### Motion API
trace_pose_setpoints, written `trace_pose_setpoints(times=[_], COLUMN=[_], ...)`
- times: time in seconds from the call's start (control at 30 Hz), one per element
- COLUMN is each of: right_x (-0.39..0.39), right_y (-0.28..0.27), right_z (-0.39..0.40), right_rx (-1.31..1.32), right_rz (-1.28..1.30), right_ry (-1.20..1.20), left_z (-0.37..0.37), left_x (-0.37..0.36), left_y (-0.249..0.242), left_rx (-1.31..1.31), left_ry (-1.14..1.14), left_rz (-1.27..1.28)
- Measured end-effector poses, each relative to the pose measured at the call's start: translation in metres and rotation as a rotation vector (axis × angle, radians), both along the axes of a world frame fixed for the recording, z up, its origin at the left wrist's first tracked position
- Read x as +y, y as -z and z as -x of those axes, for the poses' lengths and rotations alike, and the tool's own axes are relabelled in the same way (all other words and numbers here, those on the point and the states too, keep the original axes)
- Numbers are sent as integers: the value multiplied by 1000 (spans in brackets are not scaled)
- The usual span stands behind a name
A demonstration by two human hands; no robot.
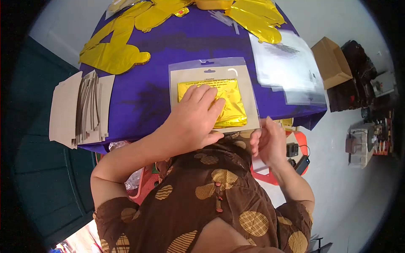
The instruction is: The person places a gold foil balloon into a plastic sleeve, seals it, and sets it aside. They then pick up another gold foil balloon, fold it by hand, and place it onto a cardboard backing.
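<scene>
A flat packet of folded gold foil [231, 107] with small dark print lies against a beige card [249, 114] inside a clear plastic bag [177, 67]. The bag has a hang slot at its top and rests at the near edge of the purple-covered table. My left hand [196, 111] lies over the foil with its fingers stretched across it, the thumb by the bag's near edge. My right hand [270, 143] is just beyond the bag's near right corner, palm turned inward, fingers loosely bent and apart, with nothing visible in them.
Stacks of beige cards [90, 107] stand at the left table edge. Flat gold foil balloons [112, 59] cover the far left, more foil balloons [257, 19] the far right. Clear bags [280, 61] are piled at right, near thin clear straws [223, 17]. A cardboard box [331, 63] sits beyond.
</scene>
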State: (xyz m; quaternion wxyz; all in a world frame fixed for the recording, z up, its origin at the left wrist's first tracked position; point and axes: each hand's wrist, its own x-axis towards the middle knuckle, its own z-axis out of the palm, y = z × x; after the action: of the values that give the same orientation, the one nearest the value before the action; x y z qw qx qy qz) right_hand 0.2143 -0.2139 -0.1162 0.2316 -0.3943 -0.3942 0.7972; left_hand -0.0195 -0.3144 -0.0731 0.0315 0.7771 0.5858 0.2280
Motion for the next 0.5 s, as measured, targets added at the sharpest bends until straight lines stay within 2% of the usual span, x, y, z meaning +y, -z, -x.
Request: trace_pose_setpoints(times=[0.07,0.2,0.3,0.5], right_x=[-13,-29,-37,-39], right_y=[15,27,31,40], right_z=[-6,2,15,28], right_rx=[69,87,120,161], right_rz=[45,34,-25,-58], right_ry=[-17,-282,-378,-327], left_z=[-1,-2,-5,-6], left_x=[1,1,2,3], left_y=[4,5,9,7], left_rx=[9,17,6,12], left_ry=[-9,-1,-4,-36], left_rz=[-19,-15,-13,-1])
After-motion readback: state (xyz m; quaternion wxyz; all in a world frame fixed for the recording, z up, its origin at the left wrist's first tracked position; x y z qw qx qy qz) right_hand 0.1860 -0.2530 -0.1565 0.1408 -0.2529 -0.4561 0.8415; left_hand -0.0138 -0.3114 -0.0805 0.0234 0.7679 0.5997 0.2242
